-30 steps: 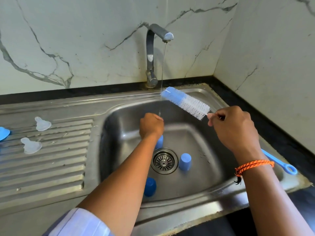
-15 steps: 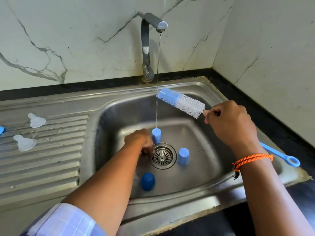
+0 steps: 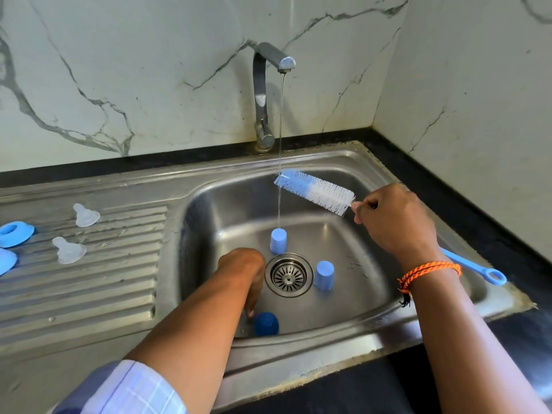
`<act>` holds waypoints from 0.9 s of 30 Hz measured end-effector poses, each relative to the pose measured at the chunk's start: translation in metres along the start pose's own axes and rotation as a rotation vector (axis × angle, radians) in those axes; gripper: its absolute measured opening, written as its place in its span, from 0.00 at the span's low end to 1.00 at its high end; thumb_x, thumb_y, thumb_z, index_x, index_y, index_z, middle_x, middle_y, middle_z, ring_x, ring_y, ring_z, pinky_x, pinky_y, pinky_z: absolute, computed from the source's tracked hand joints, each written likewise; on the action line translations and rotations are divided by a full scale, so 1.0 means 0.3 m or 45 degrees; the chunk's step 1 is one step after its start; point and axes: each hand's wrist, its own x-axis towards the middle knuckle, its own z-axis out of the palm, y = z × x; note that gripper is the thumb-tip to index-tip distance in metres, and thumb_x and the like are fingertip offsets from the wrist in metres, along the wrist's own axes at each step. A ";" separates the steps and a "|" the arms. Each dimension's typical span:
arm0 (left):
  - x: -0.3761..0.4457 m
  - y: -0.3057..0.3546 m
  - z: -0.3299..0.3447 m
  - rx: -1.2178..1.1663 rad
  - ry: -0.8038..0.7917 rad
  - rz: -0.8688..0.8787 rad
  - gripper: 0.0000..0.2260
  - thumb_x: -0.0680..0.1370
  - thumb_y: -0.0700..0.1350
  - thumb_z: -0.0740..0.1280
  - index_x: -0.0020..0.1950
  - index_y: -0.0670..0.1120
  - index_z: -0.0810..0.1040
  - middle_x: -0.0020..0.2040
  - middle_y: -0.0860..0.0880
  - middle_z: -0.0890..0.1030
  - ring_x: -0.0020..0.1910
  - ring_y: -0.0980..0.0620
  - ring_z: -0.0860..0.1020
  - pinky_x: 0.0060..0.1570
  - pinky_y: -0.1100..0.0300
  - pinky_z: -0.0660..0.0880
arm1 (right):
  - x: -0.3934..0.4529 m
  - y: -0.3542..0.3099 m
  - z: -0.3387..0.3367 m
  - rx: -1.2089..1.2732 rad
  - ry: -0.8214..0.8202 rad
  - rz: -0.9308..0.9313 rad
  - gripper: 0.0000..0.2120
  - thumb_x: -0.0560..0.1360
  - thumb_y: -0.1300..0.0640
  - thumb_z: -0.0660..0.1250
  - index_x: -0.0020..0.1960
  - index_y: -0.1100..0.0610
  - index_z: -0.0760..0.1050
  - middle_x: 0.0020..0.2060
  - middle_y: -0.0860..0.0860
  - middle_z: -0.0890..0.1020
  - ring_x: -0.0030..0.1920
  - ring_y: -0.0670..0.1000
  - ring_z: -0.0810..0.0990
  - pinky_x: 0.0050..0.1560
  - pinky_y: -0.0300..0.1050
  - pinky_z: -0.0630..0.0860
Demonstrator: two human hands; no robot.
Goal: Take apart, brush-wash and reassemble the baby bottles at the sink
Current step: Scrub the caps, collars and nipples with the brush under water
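Observation:
My right hand [image 3: 394, 222] grips the blue handle of a bottle brush [image 3: 315, 191], whose blue and white bristles are held over the sink [image 3: 373, 174] with their tip in the thin water stream. My left hand [image 3: 243, 268] reaches down to the sink floor, fingers pointing down beside a dark blue cap [image 3: 266, 323]. I see nothing held in it. Two light blue caps stand upside down, one [image 3: 278, 241] under the stream and the other [image 3: 324, 275] right of the drain [image 3: 288, 274]. No bottle body is in view.
The tap [image 3: 264, 94] runs a thin stream. On the ribbed drainboard at the left lie two clear teats [image 3: 86, 215] [image 3: 68, 250] and two blue collar rings [image 3: 15, 233] [image 3: 6, 259]. Marble walls close the back and right side.
My left hand has dropped from under the tap to the sink floor and moved toward the dark blue cap. The brush in my right hand has barely moved.

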 end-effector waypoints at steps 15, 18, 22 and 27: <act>-0.188 -0.079 -0.264 -2.251 0.462 1.320 0.09 0.77 0.37 0.75 0.56 0.45 0.82 0.46 0.45 0.88 0.39 0.49 0.87 0.52 0.53 0.83 | 0.028 0.003 0.033 0.236 0.158 -0.213 0.09 0.81 0.51 0.69 0.44 0.50 0.83 0.31 0.46 0.77 0.38 0.57 0.76 0.39 0.48 0.70; -0.176 -0.052 -0.270 -2.519 0.376 1.349 0.06 0.79 0.39 0.74 0.54 0.46 0.84 0.45 0.48 0.88 0.46 0.48 0.87 0.58 0.53 0.82 | 0.036 0.007 0.041 0.300 0.184 -0.254 0.08 0.81 0.52 0.68 0.45 0.48 0.83 0.31 0.45 0.77 0.35 0.52 0.74 0.38 0.49 0.72; -0.140 -0.037 -0.267 -2.813 0.260 1.396 0.11 0.80 0.43 0.73 0.62 0.43 0.82 0.55 0.43 0.87 0.54 0.46 0.86 0.58 0.53 0.82 | 0.040 0.014 0.042 0.354 0.217 -0.288 0.07 0.81 0.53 0.69 0.48 0.46 0.85 0.28 0.41 0.76 0.31 0.47 0.71 0.36 0.47 0.70; -0.116 -0.026 -0.268 -3.018 0.200 1.340 0.19 0.81 0.45 0.72 0.68 0.36 0.78 0.58 0.38 0.86 0.56 0.44 0.86 0.51 0.56 0.83 | 0.034 0.015 0.037 0.376 0.154 -0.361 0.06 0.80 0.53 0.72 0.49 0.45 0.87 0.27 0.39 0.77 0.30 0.44 0.73 0.31 0.36 0.68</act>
